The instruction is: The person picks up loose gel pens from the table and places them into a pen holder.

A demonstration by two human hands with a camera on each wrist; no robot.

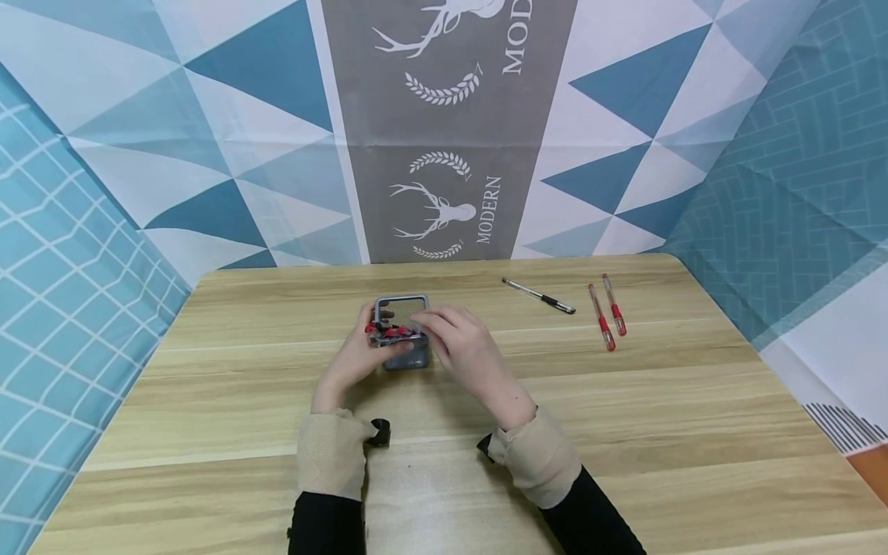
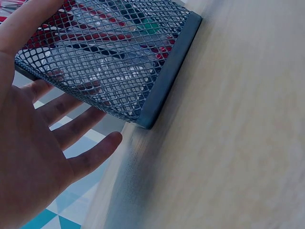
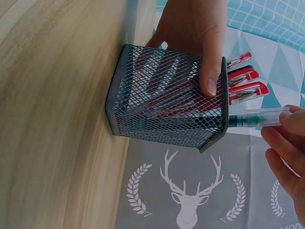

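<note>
A dark mesh pen holder [image 1: 409,359] stands on the table, with several red-capped pens [image 3: 248,90] poking out of its top. My left hand [image 1: 350,364] grips the holder from the left, thumb across the near wall and fingers around the other side. In the left wrist view, the lower fingers of that hand [image 2: 52,138] are spread beside the mesh wall [image 2: 105,62]. My right hand [image 1: 468,351] is just right of the holder's rim. Its thumb and fingers pinch the clear end of a pen with a green part [image 3: 252,118], whose lower length is inside the mesh.
On the wooden table [image 1: 624,432], a black-gripped pen [image 1: 537,294] lies right of the holder. Farther right are two red pens, one nearer [image 1: 602,317] and one beyond it [image 1: 613,305]. A patterned cloth backdrop [image 1: 444,123] rises behind the table's far edge.
</note>
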